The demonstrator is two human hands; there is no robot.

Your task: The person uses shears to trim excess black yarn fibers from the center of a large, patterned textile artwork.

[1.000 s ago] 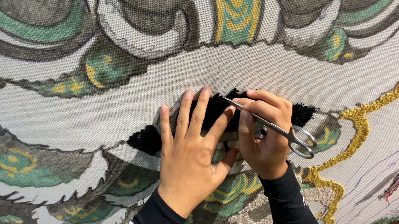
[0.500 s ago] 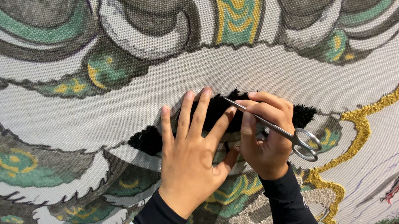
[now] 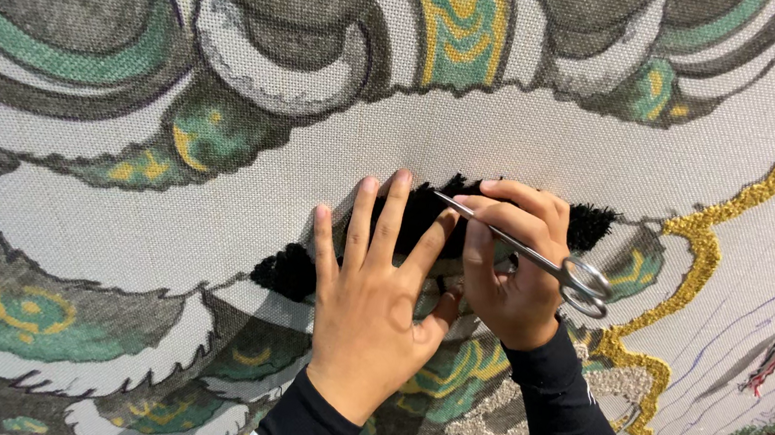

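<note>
- Right hand is curled tight around small silver scissors, tips on the black tufted yarn.
- Left hand lies flat, fingers spread, pressing the yarn beside it.
- Painted canvas stretches wide all around; its edge shows bottom right.

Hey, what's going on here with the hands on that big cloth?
A person works at a large printed mesh canvas patterned in green, grey and gold. The left hand lies flat on it, fingers spread over a strip of black tufted yarn. The right hand holds small silver metal scissors, blades pointing at that black yarn.
</note>
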